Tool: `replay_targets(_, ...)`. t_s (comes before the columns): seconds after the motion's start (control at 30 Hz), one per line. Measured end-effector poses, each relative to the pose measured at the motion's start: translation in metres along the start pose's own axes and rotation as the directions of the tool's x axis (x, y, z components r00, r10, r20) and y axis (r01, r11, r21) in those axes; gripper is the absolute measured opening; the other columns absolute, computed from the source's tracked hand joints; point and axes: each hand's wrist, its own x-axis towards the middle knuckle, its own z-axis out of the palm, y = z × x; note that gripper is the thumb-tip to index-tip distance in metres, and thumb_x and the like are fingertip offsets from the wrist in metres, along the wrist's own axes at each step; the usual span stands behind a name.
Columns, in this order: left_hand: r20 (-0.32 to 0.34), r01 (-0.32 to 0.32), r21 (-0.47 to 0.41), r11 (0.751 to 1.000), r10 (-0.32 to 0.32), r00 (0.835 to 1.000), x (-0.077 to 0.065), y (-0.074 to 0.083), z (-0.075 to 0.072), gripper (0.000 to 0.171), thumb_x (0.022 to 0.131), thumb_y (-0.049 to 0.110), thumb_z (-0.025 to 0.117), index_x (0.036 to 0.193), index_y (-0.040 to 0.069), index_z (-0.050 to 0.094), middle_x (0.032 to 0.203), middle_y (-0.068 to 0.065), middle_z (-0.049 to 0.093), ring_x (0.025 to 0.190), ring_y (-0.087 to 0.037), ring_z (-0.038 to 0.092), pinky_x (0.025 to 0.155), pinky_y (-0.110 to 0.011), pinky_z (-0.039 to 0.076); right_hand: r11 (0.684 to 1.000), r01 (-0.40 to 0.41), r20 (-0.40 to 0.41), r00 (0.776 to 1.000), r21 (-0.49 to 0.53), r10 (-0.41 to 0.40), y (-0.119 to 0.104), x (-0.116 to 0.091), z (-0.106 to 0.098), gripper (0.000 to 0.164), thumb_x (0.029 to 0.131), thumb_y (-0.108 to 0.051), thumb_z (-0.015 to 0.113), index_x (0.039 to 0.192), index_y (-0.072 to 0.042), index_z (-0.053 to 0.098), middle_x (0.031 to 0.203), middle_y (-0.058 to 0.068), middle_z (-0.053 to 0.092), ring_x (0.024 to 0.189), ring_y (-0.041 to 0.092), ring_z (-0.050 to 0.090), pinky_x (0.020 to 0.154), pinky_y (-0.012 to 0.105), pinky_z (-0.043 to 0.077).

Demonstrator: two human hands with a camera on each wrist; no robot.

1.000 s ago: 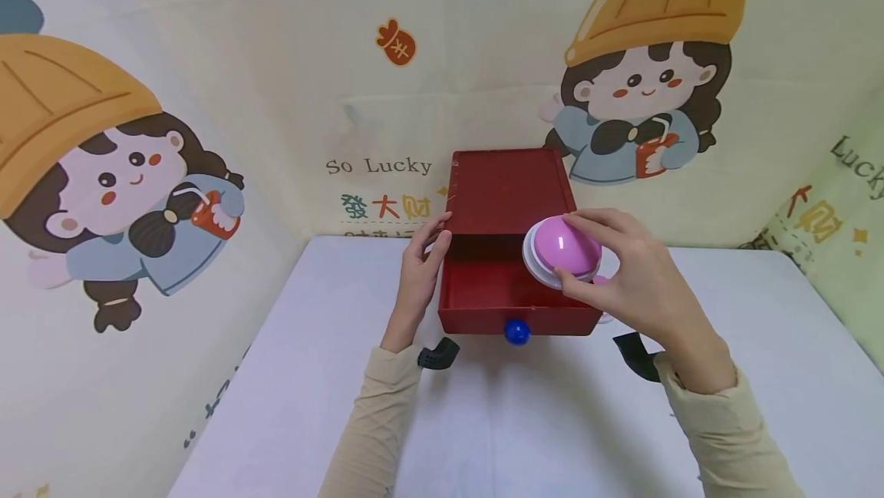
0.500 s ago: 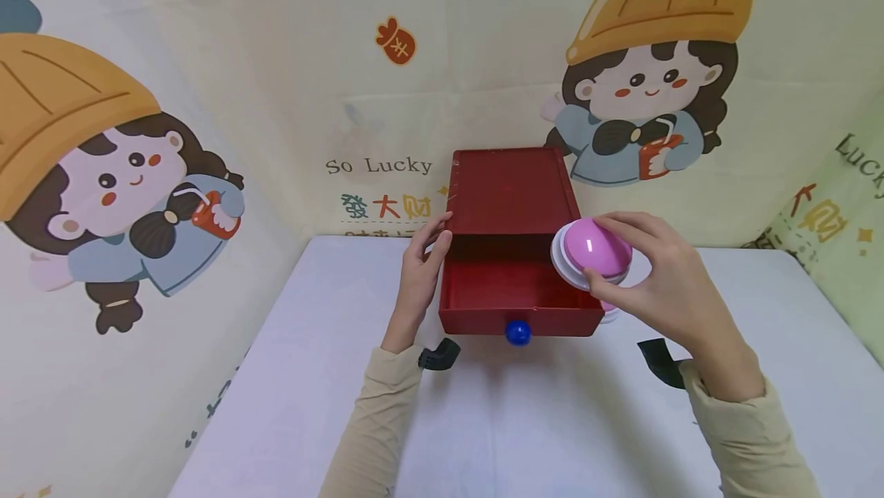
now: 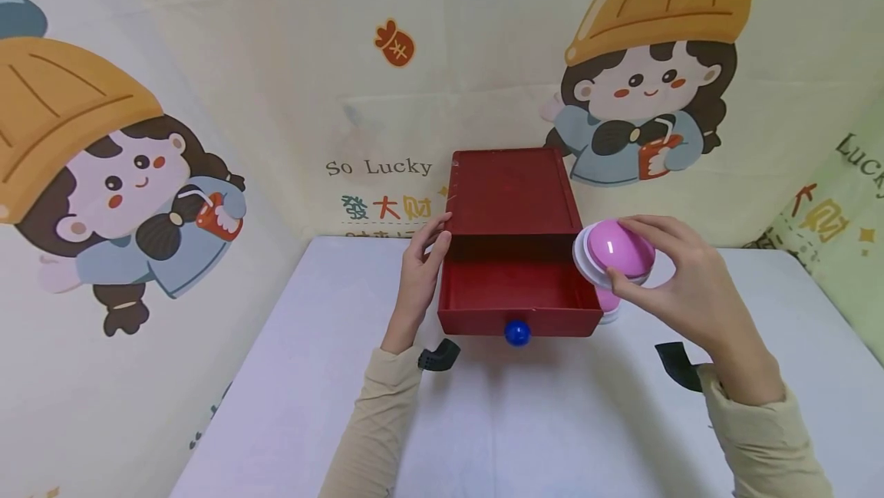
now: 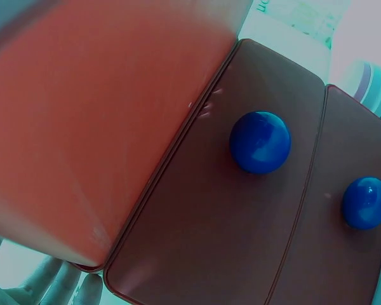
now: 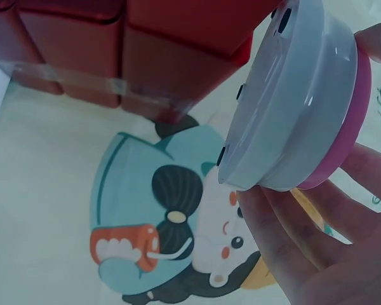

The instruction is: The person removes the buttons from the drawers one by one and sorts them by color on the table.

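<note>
In the head view my right hand (image 3: 697,291) grips a round push button (image 3: 621,249) with a pink dome and white base, thumb on one side and fingers on the other. It is held in the air at the right of a dark red drawer box (image 3: 514,191). The right wrist view shows the button's white underside with small black feet. My left hand (image 3: 417,279) rests against the box's left side, its fingers partly hidden. The box's top drawer (image 3: 518,283) is pulled out, with nothing visible inside and a blue knob (image 3: 517,333) on its front.
A second pink-and-white button (image 3: 608,302) sits by the box's right side, partly hidden by the drawer and held button. Below the open drawer, the left wrist view shows a lower drawer front with another blue knob (image 4: 366,203). A printed cloth (image 3: 311,99) hangs behind the white table (image 3: 497,429).
My right hand has moved to the right with the button, from above the open drawer to beside it, uncovering more of the second button. My left hand has stayed on the box.
</note>
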Motion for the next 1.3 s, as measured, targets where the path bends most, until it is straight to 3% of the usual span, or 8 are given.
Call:
replay_targets(0.5,0.003,-0.007,0.006,1.0,0.007,1.0,0.0,0.0,0.0,0.043,0.103,0.018,0.051,0.144,0.007,0.05,0.145,-0.013,0.05,0.129,-0.027,0.048,0.106,-0.046,0.045,0.997,-0.076,-0.017,0.997,-0.009,0.076,0.029,-0.008,-0.003,0.068,0.065,-0.008,0.089,0.128,-0.001,0.064,0.132,0.02,0.057,0.114,0.043,0.054,0.079,-0.007,0.024)
replay_targets(1.3,0.005,-0.018,0.011,1.0,0.018,1.0,0.001,-0.002,0.001,0.042,0.103,0.018,0.051,0.144,0.006,0.051,0.143,-0.014,0.052,0.129,-0.028,0.049,0.105,-0.046,0.046,0.982,-0.184,0.036,0.982,-0.044,0.186,0.067,-0.024,-0.003,0.063,0.074,-0.015,0.086,0.13,0.002,0.061,0.13,0.025,0.055,0.105,0.045,0.054,0.07,-0.005,0.027)
